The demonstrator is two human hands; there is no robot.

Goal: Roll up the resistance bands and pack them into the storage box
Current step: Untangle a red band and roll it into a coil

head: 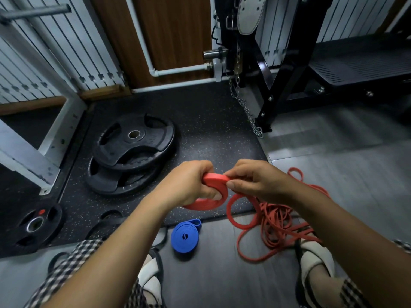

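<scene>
Two black weight plates lay stacked on a black speckled rubber mat, the upper one shifted off the lower. Another black plate, with a red dot near its steel hub, lay on the same mat at the lower left. Grey floor ran beside the mat. A steel chain hung down by a black rack, its end reaching the mat's edge. A black padded bench stood at the right, and a grey lifting belt hung at the top. Behind were white slatted panels, a brown wooden panel and a white pipe. A white steel frame stood at the left.
</scene>
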